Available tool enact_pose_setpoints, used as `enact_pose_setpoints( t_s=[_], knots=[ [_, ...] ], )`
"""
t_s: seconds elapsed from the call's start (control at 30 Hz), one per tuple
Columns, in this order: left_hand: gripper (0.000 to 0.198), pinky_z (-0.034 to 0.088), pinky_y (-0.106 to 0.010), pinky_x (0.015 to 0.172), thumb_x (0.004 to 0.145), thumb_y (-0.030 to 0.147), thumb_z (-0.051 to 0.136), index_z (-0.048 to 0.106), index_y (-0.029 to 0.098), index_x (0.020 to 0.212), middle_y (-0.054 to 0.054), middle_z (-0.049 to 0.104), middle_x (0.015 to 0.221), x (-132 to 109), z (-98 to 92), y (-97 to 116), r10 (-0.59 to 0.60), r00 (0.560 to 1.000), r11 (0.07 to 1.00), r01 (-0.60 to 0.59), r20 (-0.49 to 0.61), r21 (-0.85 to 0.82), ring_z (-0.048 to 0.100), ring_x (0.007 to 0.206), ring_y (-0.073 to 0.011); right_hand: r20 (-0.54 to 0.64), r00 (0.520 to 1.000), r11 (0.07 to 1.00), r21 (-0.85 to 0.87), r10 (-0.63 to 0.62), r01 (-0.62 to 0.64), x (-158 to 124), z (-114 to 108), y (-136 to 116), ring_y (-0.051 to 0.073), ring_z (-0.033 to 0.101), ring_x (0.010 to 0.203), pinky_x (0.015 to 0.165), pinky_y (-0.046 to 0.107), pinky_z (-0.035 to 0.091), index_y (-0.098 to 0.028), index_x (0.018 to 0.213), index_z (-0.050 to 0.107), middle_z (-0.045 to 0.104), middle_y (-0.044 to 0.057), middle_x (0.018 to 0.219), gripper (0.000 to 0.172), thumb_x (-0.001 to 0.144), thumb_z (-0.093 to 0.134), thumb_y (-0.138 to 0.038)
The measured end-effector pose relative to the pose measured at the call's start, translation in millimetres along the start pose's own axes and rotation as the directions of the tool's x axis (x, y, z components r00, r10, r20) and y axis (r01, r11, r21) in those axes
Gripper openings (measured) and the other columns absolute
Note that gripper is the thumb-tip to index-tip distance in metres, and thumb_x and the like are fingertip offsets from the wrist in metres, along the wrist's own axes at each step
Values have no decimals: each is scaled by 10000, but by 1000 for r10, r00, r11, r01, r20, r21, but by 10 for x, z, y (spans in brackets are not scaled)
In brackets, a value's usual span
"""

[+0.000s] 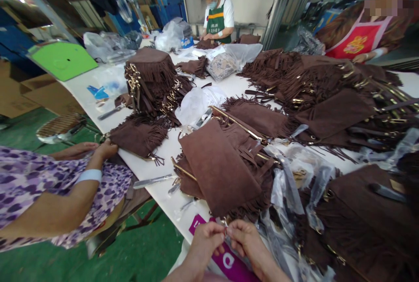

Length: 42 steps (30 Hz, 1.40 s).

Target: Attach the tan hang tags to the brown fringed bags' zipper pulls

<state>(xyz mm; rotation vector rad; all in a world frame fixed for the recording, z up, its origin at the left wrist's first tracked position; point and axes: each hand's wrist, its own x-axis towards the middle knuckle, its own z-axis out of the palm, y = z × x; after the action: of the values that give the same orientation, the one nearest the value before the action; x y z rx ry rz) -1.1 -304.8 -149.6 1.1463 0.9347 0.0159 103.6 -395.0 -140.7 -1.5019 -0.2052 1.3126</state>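
My left hand (pixel 205 243) and my right hand (pixel 246 242) meet at the table's near edge, fingers closed in a pinch. Between their tips shows a small shiny metal clasp (pixel 224 221), partly hidden by the fingers. Just beyond it lies a brown fringed bag (pixel 219 164), its smooth flap slanting across and its fringe spread to the right. Gold zips edge the brown pieces under and beside this bag. Below my hands is a purple piece with a white logo (pixel 228 261), partly covered by them.
Brown fringed bags are heaped at the right (pixel 337 111) and stacked at the left back (pixel 150 68). Clear plastic wrapping (pixel 291 186) lies by my right hand. At left, a person's hands (pixel 106 149) hold another fringed bag (pixel 139 135). Two more people work across the table.
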Motion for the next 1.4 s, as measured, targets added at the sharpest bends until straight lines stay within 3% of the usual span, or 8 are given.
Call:
enact_pose_setpoints(
  t_s=[0.27, 0.4, 0.57, 0.73, 0.9, 1.03, 1.17, 1.4],
  knots=[
    [122, 267, -196, 398, 572, 222, 660, 588, 125, 560, 16, 521, 355, 18, 74, 78, -78, 995, 989, 71, -55, -133, 423, 336, -82, 6, 999, 999, -16, 34, -34, -3, 6, -103, 25, 219, 310, 363, 210, 111, -169, 590, 500, 451, -75, 383, 237, 634, 586, -385],
    [88, 246, -194, 394, 556, 163, 626, 567, 124, 503, 9, 522, 346, 2, 69, 84, -78, 995, 979, 64, -68, -195, 399, 327, -72, -9, 1000, 974, -226, 20, -22, -6, -27, -136, 50, 249, 331, 375, 216, 163, -191, 583, 477, 431, -78, 391, 224, 664, 513, -398],
    [76, 175, -181, 370, 512, 143, 594, 528, 126, 478, 36, 447, 308, -39, 37, 90, -129, 987, 927, 87, -93, -366, 329, 307, -44, 60, 954, 538, -814, -294, 217, -130, -52, -269, 126, 486, 600, 557, 243, 329, -187, 554, 509, 524, -11, 616, 85, 632, 502, -154],
    [187, 114, -142, 372, 486, 95, 585, 408, 152, 504, 85, 379, 381, -68, -19, 154, -238, 971, 787, 176, -28, -591, 278, 338, -4, 152, 919, 321, -906, -364, 277, -254, -10, -325, 174, 532, 749, 660, 274, 378, -193, 641, 529, 555, 54, 820, 140, 623, 455, -75],
    [198, 109, -113, 367, 523, 53, 582, 400, 127, 554, 28, 527, 575, -90, -31, 197, -303, 949, 648, 269, 82, -713, 253, 351, 41, 59, 966, 626, -751, -250, 208, -213, -68, -257, 132, 433, 561, 548, 256, 297, -205, 641, 455, 439, -37, 567, 71, 640, 434, -137],
    [227, 141, -127, 349, 534, 150, 668, 458, 133, 620, 19, 573, 584, -148, -43, 169, -186, 964, 648, 264, 188, -715, 315, 330, 16, 96, 995, 968, -248, -27, 50, -206, -114, -297, 101, 428, 559, 549, 228, 315, -186, 670, 497, 456, -55, 575, 136, 640, 568, -298],
    [272, 153, -159, 314, 574, 273, 705, 481, 153, 671, 9, 617, 618, -240, -94, 94, -65, 962, 752, 223, 266, -621, 392, 301, -22, 134, 986, 989, 93, 102, -115, -243, -98, -361, 78, 477, 527, 535, 209, 342, -174, 730, 529, 553, -44, 599, 293, 574, 713, -340],
    [317, 179, -147, 294, 597, 310, 723, 456, 170, 694, -7, 640, 654, -399, -170, 27, -27, 934, 772, 247, 357, -586, 464, 307, -47, 10, 993, 993, -3, 116, -116, -119, -49, -143, 37, 390, 378, 369, 163, 227, -181, 757, 522, 549, -55, 524, 451, 516, 734, -498]
  ],
)
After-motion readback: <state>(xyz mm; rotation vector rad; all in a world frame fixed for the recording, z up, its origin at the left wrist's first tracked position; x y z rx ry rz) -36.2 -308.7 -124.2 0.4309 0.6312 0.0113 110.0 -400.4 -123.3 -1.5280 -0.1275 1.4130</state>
